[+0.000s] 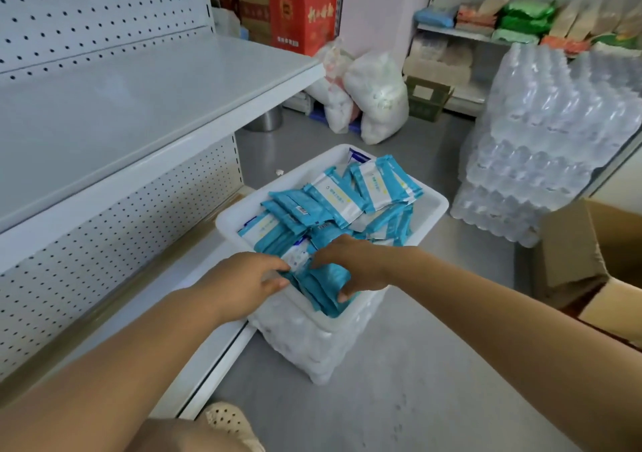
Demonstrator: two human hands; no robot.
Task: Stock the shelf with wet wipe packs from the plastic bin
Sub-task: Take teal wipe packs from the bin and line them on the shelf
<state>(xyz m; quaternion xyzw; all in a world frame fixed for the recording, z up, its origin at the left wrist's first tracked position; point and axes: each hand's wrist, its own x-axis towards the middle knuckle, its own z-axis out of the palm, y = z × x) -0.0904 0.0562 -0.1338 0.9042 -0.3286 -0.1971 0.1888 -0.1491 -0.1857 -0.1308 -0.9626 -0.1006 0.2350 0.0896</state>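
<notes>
Both hands are reaching into the plastic bin [430,208], which is sitting on the floor just beside the shelf's base. The left hand [243,279] and right hand [351,265] are squeezing one bunch of wet wipe packs [321,286] between them at the bin's near end. The fingers of both are curling round the bunch. More packs are lying loose toward the far end. No packs are showing on the shelf [146,104] up left yet. Judgement: the wrappers are looking slick and apt to fan out. Pressing evenly from both sides, taking a modest bunch and lifting it level should be serving best.
</notes>
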